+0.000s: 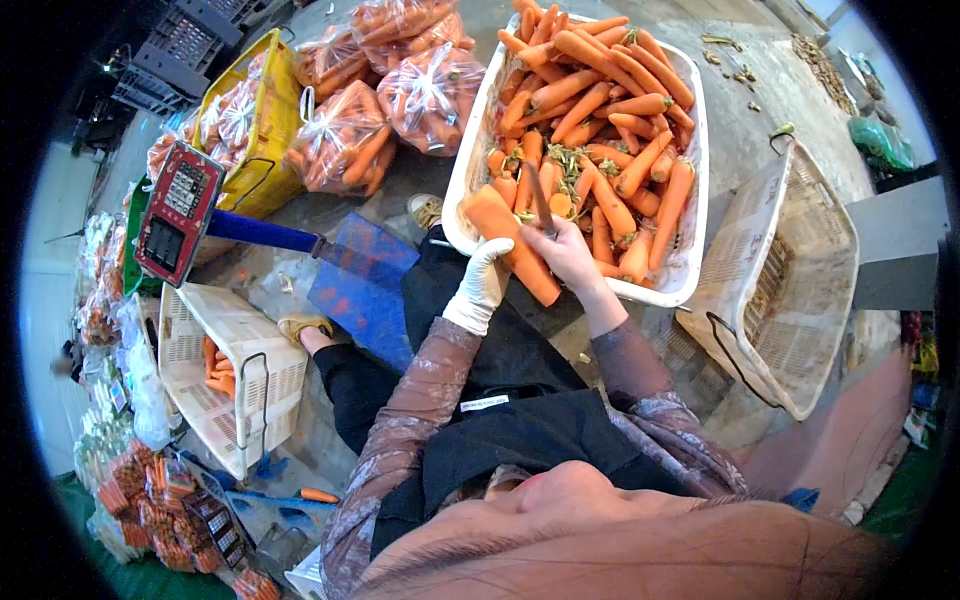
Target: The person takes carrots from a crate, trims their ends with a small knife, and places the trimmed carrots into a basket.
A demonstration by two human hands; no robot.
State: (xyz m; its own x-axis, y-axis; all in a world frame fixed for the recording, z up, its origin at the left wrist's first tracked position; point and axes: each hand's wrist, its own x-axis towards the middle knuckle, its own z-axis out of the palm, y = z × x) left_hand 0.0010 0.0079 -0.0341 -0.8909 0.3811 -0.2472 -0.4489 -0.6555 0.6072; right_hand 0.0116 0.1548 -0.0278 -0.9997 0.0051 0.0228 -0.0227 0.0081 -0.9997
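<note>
My left hand (481, 288), in a white glove, is wrapped round a large orange carrot (512, 245) at the near left corner of a white crate (698, 140). Just right of it, my bare right hand (562, 248) grips a knife (538, 196) with a thin, dark brownish blade that points away from me over the crate. The crate is heaped with carrots (600, 90). Some green stem scraps and a carrot with its cut end showing lie beside the knife.
Bagged carrots (345, 135) and a yellow crate (240, 175) are at the upper left. A scale display (180, 213) stands over a blue platform (360, 275). Tipped pale crates lie at left (235, 370) and right (785, 270).
</note>
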